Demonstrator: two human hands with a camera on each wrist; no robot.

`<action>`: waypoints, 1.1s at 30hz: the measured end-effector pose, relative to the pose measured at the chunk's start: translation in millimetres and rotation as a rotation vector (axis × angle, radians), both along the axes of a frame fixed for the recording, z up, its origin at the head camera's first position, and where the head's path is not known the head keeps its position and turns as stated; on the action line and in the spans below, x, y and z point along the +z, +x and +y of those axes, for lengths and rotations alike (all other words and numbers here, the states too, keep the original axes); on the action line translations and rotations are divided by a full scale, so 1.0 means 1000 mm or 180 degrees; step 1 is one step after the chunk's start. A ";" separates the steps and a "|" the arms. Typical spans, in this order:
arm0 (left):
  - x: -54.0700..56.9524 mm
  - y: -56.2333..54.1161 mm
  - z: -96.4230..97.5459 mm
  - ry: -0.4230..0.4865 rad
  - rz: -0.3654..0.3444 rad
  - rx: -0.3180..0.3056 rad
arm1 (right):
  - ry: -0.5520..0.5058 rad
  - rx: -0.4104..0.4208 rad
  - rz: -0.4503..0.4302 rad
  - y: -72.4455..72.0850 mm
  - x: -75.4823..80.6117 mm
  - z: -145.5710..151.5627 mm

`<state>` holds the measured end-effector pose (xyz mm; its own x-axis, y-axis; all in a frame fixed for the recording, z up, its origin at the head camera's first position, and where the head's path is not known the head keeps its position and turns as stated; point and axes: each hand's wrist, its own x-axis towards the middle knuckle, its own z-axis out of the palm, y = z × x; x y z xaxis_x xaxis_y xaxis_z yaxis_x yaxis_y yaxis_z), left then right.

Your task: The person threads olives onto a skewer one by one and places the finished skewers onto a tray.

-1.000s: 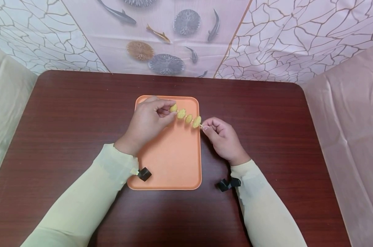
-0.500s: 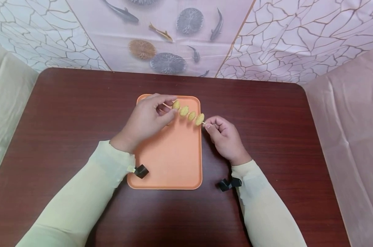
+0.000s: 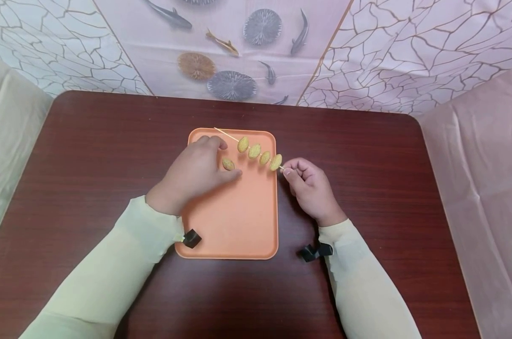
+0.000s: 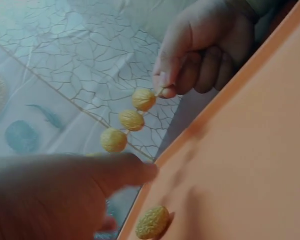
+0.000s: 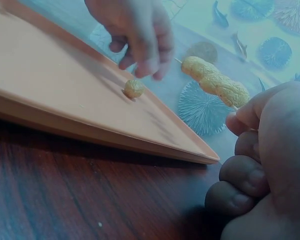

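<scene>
My right hand (image 3: 308, 188) pinches the near end of a thin wooden skewer (image 3: 226, 133) between thumb and forefinger, its other fingers curled. Several wrinkled yellow oval fruits (image 3: 254, 151) are threaded along the skewer, which slants up to the left above an orange tray (image 3: 230, 226). Its far tip is bare. One loose wrinkled fruit (image 3: 228, 164) lies on the tray near its far end. My left hand (image 3: 192, 172) is over the tray, thumb and fingers spread around that fruit without gripping it. In the right wrist view, the left fingers hang just above the loose fruit (image 5: 134, 89).
The tray rests on a dark red-brown wooden table (image 3: 357, 141). Behind the table hangs a patterned cloth (image 3: 230, 42) with fish and round motifs. Plain pale cloth (image 3: 484, 155) borders the right side, with more at the left.
My left hand has let go of the skewer's far part and moved left and down towards the loose fruit, baring the skewer tip. The right hand keeps its pinch, shifting slightly right.
</scene>
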<state>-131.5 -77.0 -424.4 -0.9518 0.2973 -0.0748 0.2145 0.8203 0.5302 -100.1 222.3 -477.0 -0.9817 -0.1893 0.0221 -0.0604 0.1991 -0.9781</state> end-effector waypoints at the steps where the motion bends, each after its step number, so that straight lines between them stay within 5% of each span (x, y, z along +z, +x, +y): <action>1: -0.001 0.000 0.001 -0.0110 0.0005 -0.0002 | 0.0003 0.0003 -0.0002 0.000 0.000 0.000; 6: -0.006 0.001 0.005 -0.0378 -0.0034 0.0030 | -0.0018 0.0016 -0.0036 0.001 0.001 0.000; 12: -0.008 0.001 0.010 -0.0366 -0.0053 0.0068 | -0.0048 0.0029 -0.0057 0.001 0.002 0.000; 26: -0.011 -0.003 0.008 0.0061 0.0291 -0.0204 | -0.0014 0.0056 -0.0044 0.000 0.000 0.001; 33: -0.015 -0.003 -0.002 0.0593 -0.0004 0.0051 | -0.0022 0.0062 -0.0040 0.000 0.000 0.001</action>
